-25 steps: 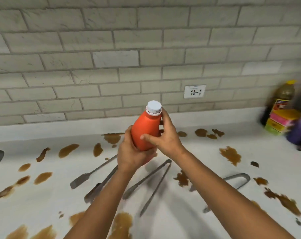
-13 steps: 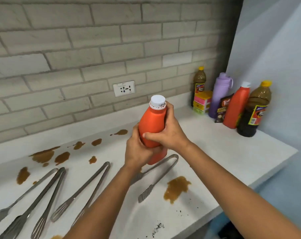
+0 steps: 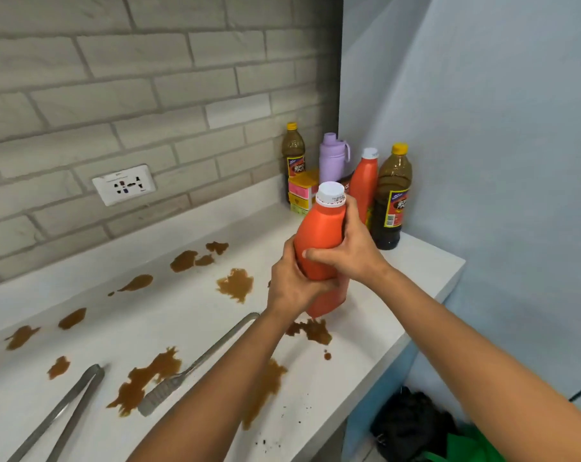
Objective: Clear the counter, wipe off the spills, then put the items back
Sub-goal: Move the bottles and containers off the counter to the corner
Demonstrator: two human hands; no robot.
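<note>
An orange bottle (image 3: pixel 319 235) with a white cap is held upright above the white counter (image 3: pixel 196 305), close to its right end. My left hand (image 3: pixel 290 288) grips the bottle's lower body from the left. My right hand (image 3: pixel 350 248) grips its upper body from the right, fingers wrapped across the front. Brown spills (image 3: pixel 236 285) are scattered over the counter. Metal tongs (image 3: pixel 196 365) lie on the counter under my left forearm, and another pair (image 3: pixel 66 411) lies at the lower left.
In the right corner stand two brown bottles (image 3: pixel 390 198) with yellow caps, a purple flask (image 3: pixel 334 160), a second orange bottle (image 3: pixel 364 185) and stacked coloured boxes (image 3: pixel 300 191). A wall socket (image 3: pixel 124 185) sits on the brick wall. A black bag (image 3: pixel 412 425) lies on the floor below the counter's end.
The view has swung right along the counter, and both hands have carried the orange bottle closer to the group of bottles in the corner. The grip is unchanged.
</note>
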